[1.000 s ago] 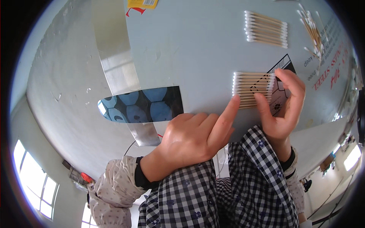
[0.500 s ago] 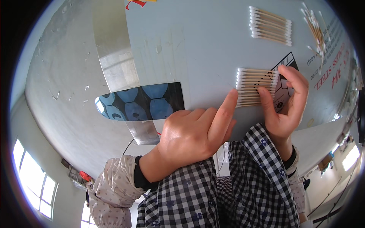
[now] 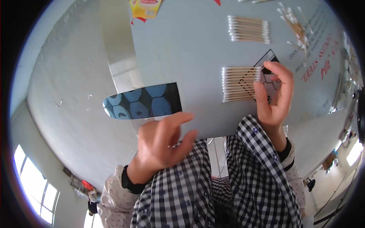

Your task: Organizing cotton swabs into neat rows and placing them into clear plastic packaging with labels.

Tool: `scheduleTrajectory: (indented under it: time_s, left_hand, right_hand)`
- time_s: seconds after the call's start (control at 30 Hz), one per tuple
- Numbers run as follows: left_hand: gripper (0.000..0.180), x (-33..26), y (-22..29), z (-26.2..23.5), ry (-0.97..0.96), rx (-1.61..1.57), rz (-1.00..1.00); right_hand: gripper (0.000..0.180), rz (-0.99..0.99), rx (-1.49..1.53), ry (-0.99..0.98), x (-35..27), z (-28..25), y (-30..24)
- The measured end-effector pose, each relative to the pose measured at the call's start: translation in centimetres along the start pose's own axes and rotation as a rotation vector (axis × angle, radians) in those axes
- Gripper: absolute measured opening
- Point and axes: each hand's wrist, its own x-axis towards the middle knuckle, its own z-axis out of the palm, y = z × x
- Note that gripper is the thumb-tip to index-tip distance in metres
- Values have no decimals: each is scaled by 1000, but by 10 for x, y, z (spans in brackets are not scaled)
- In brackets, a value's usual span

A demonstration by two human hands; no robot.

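A row of cotton swabs [image 3: 239, 84] lies side by side on the grey metal sheet [image 3: 201, 57], with white tips lined up at both ends. At its right end is my right hand [image 3: 276, 97], its index finger and thumb apart and curved. The thumb rests by the swab tips, and the index fingertip is near the row's upper right corner. My left hand [image 3: 161, 140] hovers near the sheet's front edge, below the dark blue-patterned film [image 3: 142, 100]. Its thumb and index finger are spread with nothing between them; the other fingers are curled.
A second swab row [image 3: 249, 29] lies farther back. To its right is a loose pile of swabs [image 3: 296, 26]. More swabs show at the far edge. A yellow packet [image 3: 146, 7] sits at the far left, by a shiny metal strip [image 3: 125, 72]. Checked cloth [image 3: 175, 178] covers my lap.
My left hand has pulled away from the swab row, to the left, and its thumb and index have spread. My right hand stays at the row's right end. The view has shifted slightly.
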Motion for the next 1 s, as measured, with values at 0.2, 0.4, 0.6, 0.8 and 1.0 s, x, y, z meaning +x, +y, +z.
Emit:
scheduleTrajectory:
  time_s: [0.2, 0.4, 0.6, 0.8, 1.0]
  left_hand:
    - [27, -85, 3, -49, 213, 46, -190]
    - [16, -201, 18, -60, 830, -369, -728]
    - [18, -270, 54, -60, 721, -200, -346]
    - [15, -322, 64, -50, 864, -144, -232]
    - [19, -320, 61, -54, 918, -196, -109]
  right_hand:
    - [34, 178, 212, 223, -6, -13, 5]
    - [35, 159, -77, 352, -36, -96, -44]
    - [37, 159, 37, 505, -136, -174, -119]
    - [31, 65, -68, 649, -188, -187, -189]
    - [23, -154, -53, 625, -186, -182, -259]
